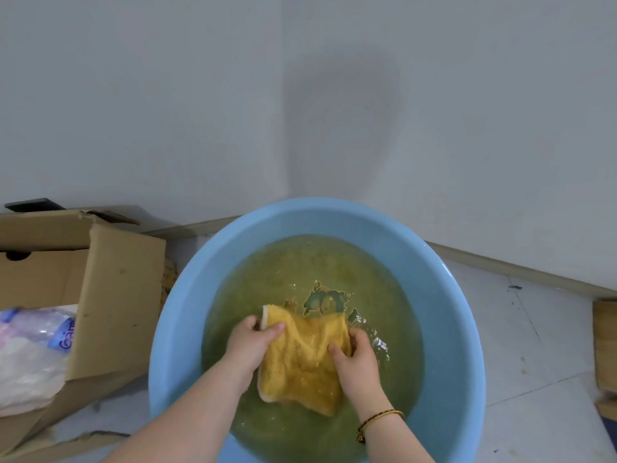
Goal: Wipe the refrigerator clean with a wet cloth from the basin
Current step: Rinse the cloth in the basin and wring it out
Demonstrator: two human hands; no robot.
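Cardboard box [100,289], open, at left on the floor [534,345]. Clear plastic bag [30,355] with blue lettering, inside the box's opening. Grey wall [300,95] behind, baseboard [517,272] along its foot. Wooden object [605,349], partly cut off, at right edge.

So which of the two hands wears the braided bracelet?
The right hand, gripping the yellow cloth's right edge; the bracelet circles its wrist. The left hand has a bare wrist.
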